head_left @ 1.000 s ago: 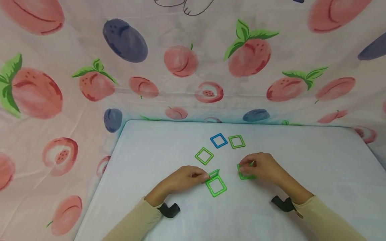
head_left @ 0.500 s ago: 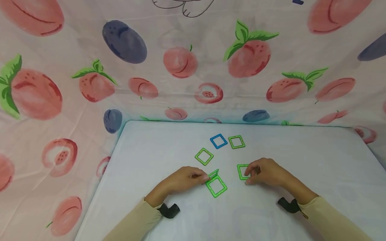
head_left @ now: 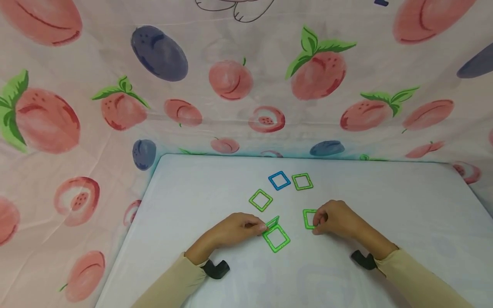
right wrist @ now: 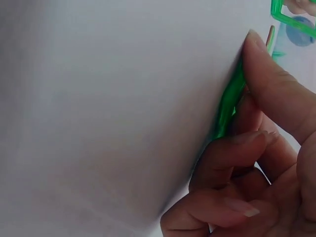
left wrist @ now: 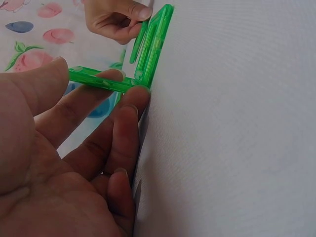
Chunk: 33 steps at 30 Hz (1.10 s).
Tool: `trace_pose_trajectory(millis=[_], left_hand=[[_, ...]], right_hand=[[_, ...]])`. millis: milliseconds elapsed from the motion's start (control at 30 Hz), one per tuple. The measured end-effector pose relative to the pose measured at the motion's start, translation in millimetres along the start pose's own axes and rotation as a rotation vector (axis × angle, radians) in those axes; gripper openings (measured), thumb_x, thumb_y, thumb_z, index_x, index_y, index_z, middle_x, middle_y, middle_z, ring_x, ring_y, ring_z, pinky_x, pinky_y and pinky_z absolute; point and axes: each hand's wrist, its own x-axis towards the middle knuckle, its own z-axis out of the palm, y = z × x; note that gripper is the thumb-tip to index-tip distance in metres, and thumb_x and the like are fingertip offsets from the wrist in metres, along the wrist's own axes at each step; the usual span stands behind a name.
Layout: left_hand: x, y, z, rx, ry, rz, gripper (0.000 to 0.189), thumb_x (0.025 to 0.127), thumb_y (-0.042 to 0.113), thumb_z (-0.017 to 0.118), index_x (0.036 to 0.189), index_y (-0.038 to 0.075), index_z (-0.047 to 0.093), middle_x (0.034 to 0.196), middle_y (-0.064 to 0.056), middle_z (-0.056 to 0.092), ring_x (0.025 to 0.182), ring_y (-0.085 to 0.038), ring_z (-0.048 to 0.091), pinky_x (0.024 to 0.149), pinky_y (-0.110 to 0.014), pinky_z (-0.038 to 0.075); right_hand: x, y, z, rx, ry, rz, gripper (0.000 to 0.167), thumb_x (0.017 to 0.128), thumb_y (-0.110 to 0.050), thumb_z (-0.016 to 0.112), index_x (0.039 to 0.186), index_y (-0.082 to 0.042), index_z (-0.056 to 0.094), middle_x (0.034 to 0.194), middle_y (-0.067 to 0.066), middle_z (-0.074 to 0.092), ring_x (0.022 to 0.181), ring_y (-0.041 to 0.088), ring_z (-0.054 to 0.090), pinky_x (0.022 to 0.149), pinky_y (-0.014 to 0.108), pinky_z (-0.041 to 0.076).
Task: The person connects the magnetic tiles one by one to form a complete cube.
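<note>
Green frame (left wrist: 91,79) in left hand (head_left: 240,229), green square (head_left: 305,219) partly under right hand (head_left: 337,218)

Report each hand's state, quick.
Left hand: closed, pinching the raised green square frame.
Right hand: closed, holding another green square frame at its side.

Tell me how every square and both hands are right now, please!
Left hand, pinching the raised green square.
Right hand, holding the rightmost green square.
Raised green square, tipped up, meeting the bottom green square along an edge.
Bottom green square, flat.
Rightmost green square, held, partly hidden; can't tell if lifted.
Blue square, flat, not held.
Far green square, flat, not held.
Middle green square, flat, not held.
</note>
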Motion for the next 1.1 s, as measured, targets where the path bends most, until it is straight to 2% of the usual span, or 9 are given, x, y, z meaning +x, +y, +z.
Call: trace_pose_trajectory(millis=[333, 467, 667, 900, 1100], left_hand=[[0.8, -0.9, -0.7, -0.002, -0.004, 0.010, 0.028, 0.101, 0.048, 0.060, 0.110, 0.029, 0.078, 0.098, 0.015, 0.071, 0.097, -0.006, 0.060, 0.091, -0.028, 0.047], [0.4, 0.7, -0.7, -0.001, -0.005, 0.010, 0.028, 0.101, 0.048, 0.060, 0.112, 0.029, 0.078, 0.100, 0.015, 0.072, 0.098, -0.006, 0.060, 0.091, -0.028, 0.047], [1.0, 1.8, -0.5, 0.006, 0.001, 0.010, 0.028, 0.102, 0.047, 0.060, 0.112, 0.028, 0.078, 0.102, 0.015, 0.072, 0.099, -0.006, 0.060, 0.093, -0.029, 0.047], [-0.1, 1.5, -0.8, 0.011, -0.002, 0.009, 0.028, 0.102, 0.048, 0.060, 0.111, 0.028, 0.078, 0.101, 0.015, 0.071, 0.099, -0.007, 0.059, 0.093, -0.029, 0.047], [-0.7, 0.5, -0.4, 0.009, 0.000, 0.007, 0.028, 0.102, 0.048, 0.060, 0.111, 0.028, 0.078, 0.100, 0.016, 0.071, 0.098, -0.007, 0.059, 0.092, -0.029, 0.047]], right_hand=[[-0.7, 4, -1, -0.032, -0.005, -0.094, 0.019, 0.079, -0.027, 0.088, 0.076, -0.019, 0.071, 0.065, -0.008, 0.053, 0.065, 0.009, 0.050, 0.059, 0.023, 0.040], [-2.2, 6, -2, -0.008, -0.015, -0.133, 0.019, 0.084, -0.032, 0.085, 0.078, -0.021, 0.071, 0.066, -0.009, 0.052, 0.063, 0.005, 0.048, 0.059, 0.022, 0.040], [-5.8, 2, -2, 0.043, -0.014, -0.188, 0.019, 0.091, -0.030, 0.078, 0.079, -0.017, 0.071, 0.065, -0.010, 0.050, 0.061, 0.004, 0.045, 0.056, 0.021, 0.038], [-9.1, -7, -2, 0.121, -0.039, -0.183, 0.024, 0.098, -0.029, 0.071, 0.081, -0.011, 0.070, 0.069, -0.006, 0.055, 0.064, 0.006, 0.047, 0.057, 0.023, 0.038], [-9.7, -17, 1, 0.232, -0.100, -0.140, 0.030, 0.100, -0.028, 0.067, 0.082, -0.005, 0.069, 0.064, -0.004, 0.044, 0.059, 0.007, 0.041, 0.053, 0.024, 0.031]])
